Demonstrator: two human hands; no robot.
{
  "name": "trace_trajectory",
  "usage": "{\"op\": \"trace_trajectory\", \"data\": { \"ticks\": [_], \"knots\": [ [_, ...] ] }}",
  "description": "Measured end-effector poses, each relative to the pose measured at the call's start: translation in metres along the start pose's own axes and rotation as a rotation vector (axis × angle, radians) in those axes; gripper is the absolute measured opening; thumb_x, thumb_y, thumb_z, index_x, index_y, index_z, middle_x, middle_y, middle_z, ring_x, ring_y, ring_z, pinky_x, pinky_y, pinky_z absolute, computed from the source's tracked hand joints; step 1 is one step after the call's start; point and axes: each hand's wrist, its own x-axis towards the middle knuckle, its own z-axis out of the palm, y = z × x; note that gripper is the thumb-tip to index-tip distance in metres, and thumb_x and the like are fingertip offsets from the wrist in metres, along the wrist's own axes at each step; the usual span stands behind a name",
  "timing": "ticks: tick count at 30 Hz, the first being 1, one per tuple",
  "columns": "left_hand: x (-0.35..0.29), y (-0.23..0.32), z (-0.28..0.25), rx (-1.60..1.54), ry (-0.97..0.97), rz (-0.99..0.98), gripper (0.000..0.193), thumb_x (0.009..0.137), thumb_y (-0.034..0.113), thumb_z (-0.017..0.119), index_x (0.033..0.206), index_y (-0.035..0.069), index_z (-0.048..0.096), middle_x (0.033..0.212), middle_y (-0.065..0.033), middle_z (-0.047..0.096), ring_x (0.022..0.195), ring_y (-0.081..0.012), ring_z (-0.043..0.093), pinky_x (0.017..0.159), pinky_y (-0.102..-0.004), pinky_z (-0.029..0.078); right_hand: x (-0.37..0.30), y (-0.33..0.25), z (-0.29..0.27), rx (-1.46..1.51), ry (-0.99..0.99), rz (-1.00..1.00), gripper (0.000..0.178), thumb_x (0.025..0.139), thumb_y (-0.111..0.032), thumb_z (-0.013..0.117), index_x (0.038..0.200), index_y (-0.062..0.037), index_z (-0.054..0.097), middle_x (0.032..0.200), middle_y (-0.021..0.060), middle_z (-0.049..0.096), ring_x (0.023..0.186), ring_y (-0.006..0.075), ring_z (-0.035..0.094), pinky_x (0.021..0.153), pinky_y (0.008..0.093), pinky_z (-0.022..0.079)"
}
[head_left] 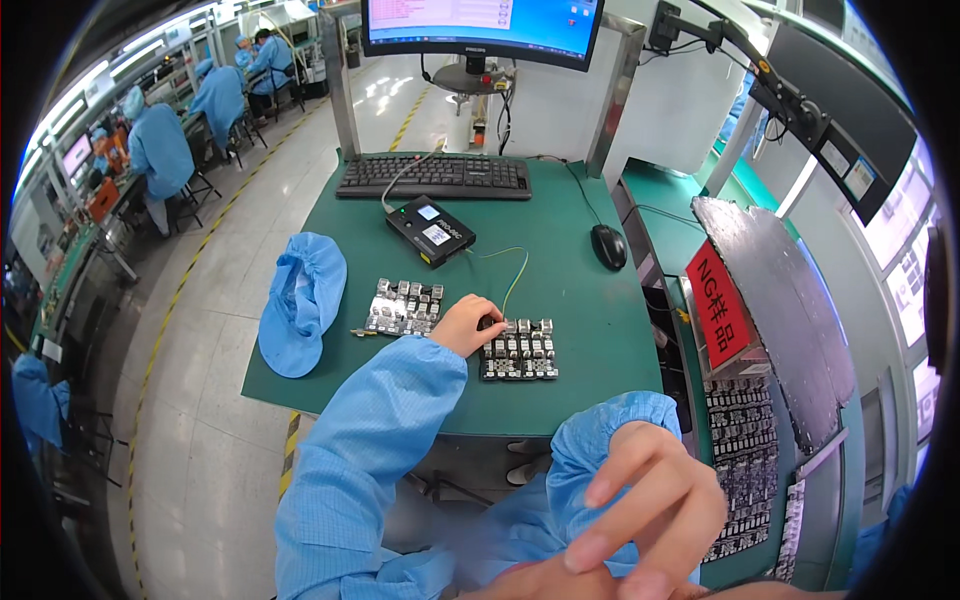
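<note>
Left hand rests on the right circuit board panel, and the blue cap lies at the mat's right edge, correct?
Not quite. The head view shows the cap at the mat's left edge, not the right. The left hand does rest on the right panel.

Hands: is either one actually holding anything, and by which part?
Neither visibly. The left hand rests on the left edge of a small circuit board on the green mat, fingertips hidden. The right hand is raised, empty.

The left hand (466,324) covers a corner of the right circuit board panel (519,350), hiding whatever its fingertips touch. The right hand (640,505) is blurred and close, its lower part cut off by the bottom edge.
</note>
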Motion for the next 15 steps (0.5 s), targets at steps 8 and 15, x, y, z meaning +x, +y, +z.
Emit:
{"op": "trace_trajectory", "data": {
  "ticks": [8, 15],
  "knots": [
    [0.001, 0.003, 0.003, -0.012, 0.024, 0.031, 0.017, 0.081, 0.019, 0.071, 0.082, 0.005, 0.063, 0.082, -0.0076, 0.062, 0.085, -0.0247, 0.056, 0.074, -0.0347, 0.046, 0.048, 0.001, -0.046, 0.04, -0.657, -0.009, 0.003, 0.085, -0.011, 0.063, 0.086, -0.009, 0.063, 0.094, -0.0031, 0.068, 0.075, 0.0194, 0.062, 0.063, 0.0335, 0.041],
    [-0.001, 0.0, 0.001, 0.004, 0.008, 0.018, 0.015, 0.082, 0.019, 0.07, 0.082, 0.005, 0.063, 0.084, -0.0069, 0.063, 0.086, -0.0249, 0.056, 0.075, -0.035, 0.046, 0.058, 0.021, -0.053, 0.439, -0.819, 0.066, 0.005, 0.088, -0.011, 0.06, 0.087, -0.0083, 0.064, 0.096, 0.0056, 0.07, 0.081, 0.0252, 0.062, 0.071, 0.0338, 0.037]
  ]
}}
